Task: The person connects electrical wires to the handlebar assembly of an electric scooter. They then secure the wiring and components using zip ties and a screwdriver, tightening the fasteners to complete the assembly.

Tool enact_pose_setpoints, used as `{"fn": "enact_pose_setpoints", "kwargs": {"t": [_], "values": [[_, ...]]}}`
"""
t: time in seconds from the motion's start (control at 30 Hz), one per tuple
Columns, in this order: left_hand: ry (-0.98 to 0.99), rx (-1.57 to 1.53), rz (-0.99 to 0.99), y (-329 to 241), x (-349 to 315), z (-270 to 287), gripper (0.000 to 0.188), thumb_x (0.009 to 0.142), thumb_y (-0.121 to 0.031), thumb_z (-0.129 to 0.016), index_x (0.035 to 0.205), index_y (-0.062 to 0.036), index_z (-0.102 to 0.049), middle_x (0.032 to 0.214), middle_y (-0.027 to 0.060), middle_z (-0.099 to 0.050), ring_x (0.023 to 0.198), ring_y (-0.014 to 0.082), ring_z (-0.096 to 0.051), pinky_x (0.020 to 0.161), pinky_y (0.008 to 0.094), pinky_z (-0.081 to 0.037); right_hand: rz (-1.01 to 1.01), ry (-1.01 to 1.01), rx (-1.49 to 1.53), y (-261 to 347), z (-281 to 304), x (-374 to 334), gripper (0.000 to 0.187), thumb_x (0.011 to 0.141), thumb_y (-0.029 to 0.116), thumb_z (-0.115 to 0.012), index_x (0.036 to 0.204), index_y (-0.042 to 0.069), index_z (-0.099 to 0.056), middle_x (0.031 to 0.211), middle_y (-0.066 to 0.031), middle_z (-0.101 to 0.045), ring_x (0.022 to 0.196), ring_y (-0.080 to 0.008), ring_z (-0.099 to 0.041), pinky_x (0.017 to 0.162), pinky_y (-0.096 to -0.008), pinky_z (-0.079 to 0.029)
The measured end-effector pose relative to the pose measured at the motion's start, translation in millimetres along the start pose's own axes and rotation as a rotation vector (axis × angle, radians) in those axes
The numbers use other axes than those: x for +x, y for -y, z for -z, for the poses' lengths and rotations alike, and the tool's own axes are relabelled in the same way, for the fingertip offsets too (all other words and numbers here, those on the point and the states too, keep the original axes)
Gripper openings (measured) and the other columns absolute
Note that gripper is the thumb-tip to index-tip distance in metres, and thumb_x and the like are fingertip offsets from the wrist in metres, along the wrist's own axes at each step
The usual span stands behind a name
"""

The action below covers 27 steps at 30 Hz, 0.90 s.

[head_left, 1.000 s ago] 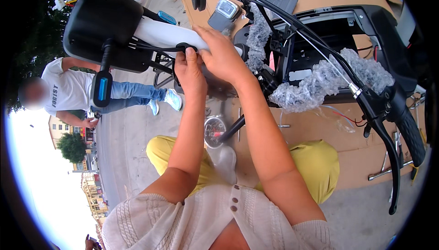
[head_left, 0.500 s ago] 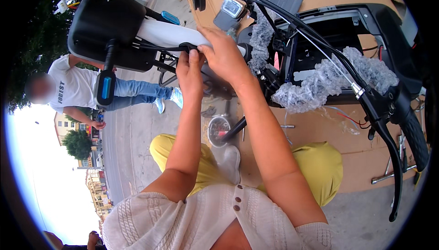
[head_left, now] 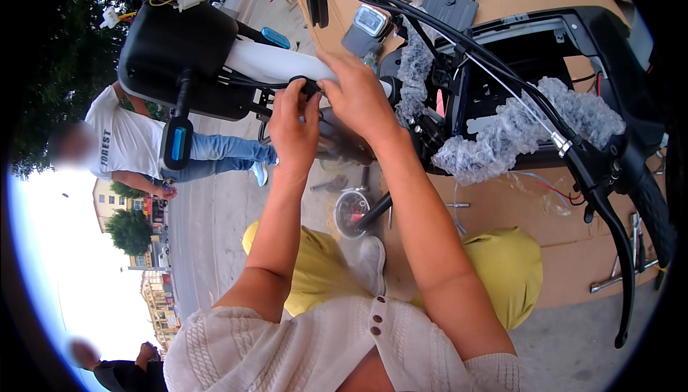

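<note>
A white frame tube [head_left: 269, 62] of an electric bike, partly assembled, runs between a black box-shaped part [head_left: 179, 59] and the bike's body. Black cables [head_left: 247, 82] run along the tube into a dark rubber grommet [head_left: 307, 86]. My left hand [head_left: 295, 130] has its fingertips and thumb closed around that grommet. Over the tube lies my right hand [head_left: 358, 98], its fingers wrapped round the white surface and its thumb close to the grommet. The palm side of my right hand is hidden.
At right are a black handlebar grip and brake lever [head_left: 622, 263], bubble wrap [head_left: 502, 145] and an open black frame [head_left: 523, 30]. Wrenches [head_left: 623, 277] lie on cardboard. A clear tub [head_left: 351, 213] stands by my shoe. A person in a white shirt [head_left: 129, 134] stands left, another lower left.
My left hand's fingers have shifted from a thumb-up pinch to a curl around the grommet. My right hand stays on the tube. The whole view has shifted slightly.
</note>
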<state>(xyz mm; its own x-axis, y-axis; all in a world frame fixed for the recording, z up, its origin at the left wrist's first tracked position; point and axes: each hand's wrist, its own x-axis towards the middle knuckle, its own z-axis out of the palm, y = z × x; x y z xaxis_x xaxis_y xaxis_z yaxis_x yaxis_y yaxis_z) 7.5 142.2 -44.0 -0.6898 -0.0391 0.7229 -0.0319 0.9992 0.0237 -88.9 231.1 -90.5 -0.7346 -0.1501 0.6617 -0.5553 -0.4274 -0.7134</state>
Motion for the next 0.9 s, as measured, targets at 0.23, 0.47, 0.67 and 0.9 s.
{"fn": "enact_pose_setpoints", "kwargs": {"t": [0.23, 0.47, 0.67, 0.9], "values": [[-0.105, 0.053, -0.179, 19.2, -0.2, -12.2, 0.045, 0.075, 0.007, -0.073, 0.117, -0.0033, -0.061, 0.084, 0.0062, -0.053, 0.068, 0.0149, -0.05, 0.061, 0.0272, -0.046, -0.013, -0.01, 0.018, -1.3, -0.3, 0.8, 0.037, 0.079, 0.004, -0.062, 0.115, -0.003, -0.06, 0.11, -0.0229, -0.063, 0.106, -0.0403, -0.057, 0.093, -0.045, -0.045], [-0.178, 0.123, -0.173, 13.2, -4.4, -16.9, 0.056, 0.073, 0.008, -0.074, 0.126, -0.0063, -0.06, 0.103, 0.0092, -0.047, 0.077, 0.016, -0.05, 0.064, 0.0265, -0.046, -0.053, 0.102, 0.104, -4.8, 7.6, -0.8, 0.041, 0.08, 0.004, -0.06, 0.12, -0.005, -0.059, 0.115, -0.0234, -0.063, 0.109, -0.0393, -0.057, 0.096, -0.0433, -0.044], [-0.22, -0.051, -0.089, 21.0, -7.3, -18.7, 0.051, 0.071, 0.01, -0.075, 0.118, -0.0019, -0.057, 0.105, 0.01, -0.045, 0.083, 0.0174, -0.055, 0.072, 0.0259, -0.055, -0.026, 0.09, 0.097, -3.1, 5.7, -1.3, 0.04, 0.081, 0.004, -0.06, 0.119, -0.006, -0.059, 0.115, -0.0234, -0.063, 0.108, -0.0389, -0.057, 0.096, -0.0433, -0.044], [-0.231, 0.043, -0.124, 19.8, -7.3, -20.4, 0.051, 0.072, 0.012, -0.073, 0.119, -0.0022, -0.059, 0.111, 0.0091, -0.043, 0.081, 0.0161, -0.056, 0.068, 0.025, -0.055, 0.022, 0.013, -0.07, 2.9, -1.7, -3.4, 0.04, 0.081, 0.001, -0.057, 0.121, -0.005, -0.057, 0.117, -0.0219, -0.062, 0.109, -0.0389, -0.056, 0.096, -0.0439, -0.043]]}}
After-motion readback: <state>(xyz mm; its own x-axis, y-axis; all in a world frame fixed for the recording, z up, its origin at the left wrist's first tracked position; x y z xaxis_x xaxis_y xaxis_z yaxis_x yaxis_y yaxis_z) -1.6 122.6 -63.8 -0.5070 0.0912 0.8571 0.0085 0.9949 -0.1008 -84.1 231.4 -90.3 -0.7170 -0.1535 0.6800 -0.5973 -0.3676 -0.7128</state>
